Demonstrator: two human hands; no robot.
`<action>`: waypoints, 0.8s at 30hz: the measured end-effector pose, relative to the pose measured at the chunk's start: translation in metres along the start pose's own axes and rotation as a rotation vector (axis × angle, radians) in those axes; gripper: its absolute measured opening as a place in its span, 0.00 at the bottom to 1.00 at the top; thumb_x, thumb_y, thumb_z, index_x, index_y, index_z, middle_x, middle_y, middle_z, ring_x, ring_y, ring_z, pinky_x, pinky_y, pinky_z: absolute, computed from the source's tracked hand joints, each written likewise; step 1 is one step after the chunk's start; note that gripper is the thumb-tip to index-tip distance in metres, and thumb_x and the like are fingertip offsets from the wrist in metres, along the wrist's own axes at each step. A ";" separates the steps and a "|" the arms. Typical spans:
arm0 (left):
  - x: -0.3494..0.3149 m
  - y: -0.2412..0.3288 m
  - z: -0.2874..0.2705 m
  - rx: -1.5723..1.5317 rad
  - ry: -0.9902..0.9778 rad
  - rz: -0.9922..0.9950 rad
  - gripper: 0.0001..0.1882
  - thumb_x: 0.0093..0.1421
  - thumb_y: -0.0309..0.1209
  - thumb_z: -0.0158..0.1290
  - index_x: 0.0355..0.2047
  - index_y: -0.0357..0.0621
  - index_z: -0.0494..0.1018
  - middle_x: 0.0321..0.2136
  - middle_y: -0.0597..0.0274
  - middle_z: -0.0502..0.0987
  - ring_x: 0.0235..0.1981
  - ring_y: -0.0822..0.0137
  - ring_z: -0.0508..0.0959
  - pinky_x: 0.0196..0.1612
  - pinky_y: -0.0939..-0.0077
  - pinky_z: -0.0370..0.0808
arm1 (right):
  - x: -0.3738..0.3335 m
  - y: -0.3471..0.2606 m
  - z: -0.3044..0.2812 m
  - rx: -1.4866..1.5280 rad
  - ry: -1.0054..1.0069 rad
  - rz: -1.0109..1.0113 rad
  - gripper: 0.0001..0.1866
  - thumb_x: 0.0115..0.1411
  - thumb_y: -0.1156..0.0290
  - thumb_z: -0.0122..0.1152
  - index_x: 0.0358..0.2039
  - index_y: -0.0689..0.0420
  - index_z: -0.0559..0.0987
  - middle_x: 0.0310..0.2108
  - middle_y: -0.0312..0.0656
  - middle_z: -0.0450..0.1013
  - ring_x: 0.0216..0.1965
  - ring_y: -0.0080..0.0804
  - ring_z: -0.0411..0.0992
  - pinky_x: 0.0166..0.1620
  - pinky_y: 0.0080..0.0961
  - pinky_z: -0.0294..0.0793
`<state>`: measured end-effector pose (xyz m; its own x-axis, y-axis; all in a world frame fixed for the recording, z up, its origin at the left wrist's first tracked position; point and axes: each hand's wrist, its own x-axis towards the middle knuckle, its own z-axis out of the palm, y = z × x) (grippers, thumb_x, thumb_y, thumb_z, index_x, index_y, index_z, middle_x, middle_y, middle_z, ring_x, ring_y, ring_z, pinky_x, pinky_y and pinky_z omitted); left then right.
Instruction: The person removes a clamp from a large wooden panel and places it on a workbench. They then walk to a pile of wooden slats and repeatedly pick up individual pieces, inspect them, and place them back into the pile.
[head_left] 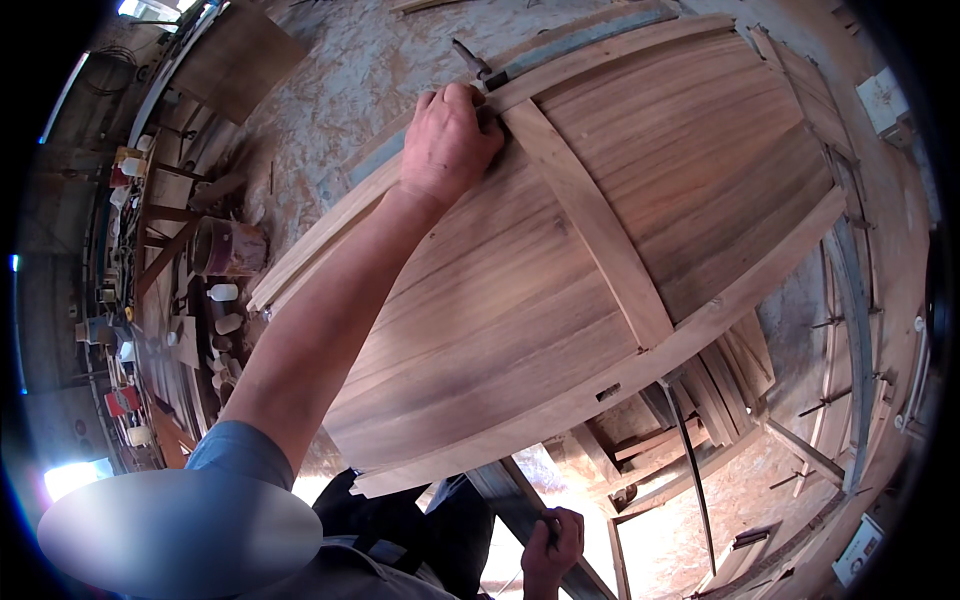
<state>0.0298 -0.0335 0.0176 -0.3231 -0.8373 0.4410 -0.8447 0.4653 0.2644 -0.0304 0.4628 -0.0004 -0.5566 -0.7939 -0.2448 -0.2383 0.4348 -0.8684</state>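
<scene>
Between left hand (450,140) and right hand (555,545) lay framed wooden panel (545,265), long axis near-left to far-right; left hand nearer, touched panel; hands apart, grips indeterminable.

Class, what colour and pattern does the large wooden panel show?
The panel is brown with darker lengthwise grain streaks, best seen in the head view.

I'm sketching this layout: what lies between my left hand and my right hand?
In the head view: the wooden panel, its near rail, then part of a grey bar, going from left hand to right hand.
</scene>
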 end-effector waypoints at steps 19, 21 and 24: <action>-0.047 -0.025 -0.050 -0.017 -0.077 0.068 0.29 0.54 0.31 0.57 0.55 0.35 0.62 0.52 0.45 0.69 0.56 0.47 0.64 0.59 0.60 0.63 | 0.006 -0.007 -0.002 0.002 0.047 -0.007 0.12 0.47 0.81 0.55 0.35 0.64 0.75 0.32 0.47 0.71 0.35 0.42 0.71 0.39 0.32 0.72; -0.084 -0.041 -0.080 0.016 -0.136 0.080 0.32 0.53 0.28 0.58 0.57 0.37 0.60 0.54 0.46 0.66 0.59 0.47 0.62 0.60 0.59 0.61 | 0.011 -0.014 -0.005 -0.020 0.042 0.021 0.13 0.47 0.84 0.54 0.36 0.63 0.74 0.34 0.46 0.70 0.37 0.39 0.71 0.41 0.29 0.72; -0.147 -0.058 -0.133 0.074 -0.247 0.048 0.31 0.52 0.25 0.58 0.56 0.38 0.62 0.55 0.47 0.66 0.59 0.46 0.62 0.61 0.57 0.61 | 0.021 -0.020 -0.022 -0.059 0.053 0.143 0.17 0.45 0.85 0.53 0.39 0.62 0.75 0.36 0.43 0.72 0.40 0.36 0.71 0.47 0.29 0.70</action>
<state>0.1829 0.1008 0.0517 -0.4501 -0.8638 0.2264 -0.8520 0.4913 0.1808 -0.0548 0.4465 0.0212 -0.6291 -0.6994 -0.3393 -0.1995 0.5672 -0.7991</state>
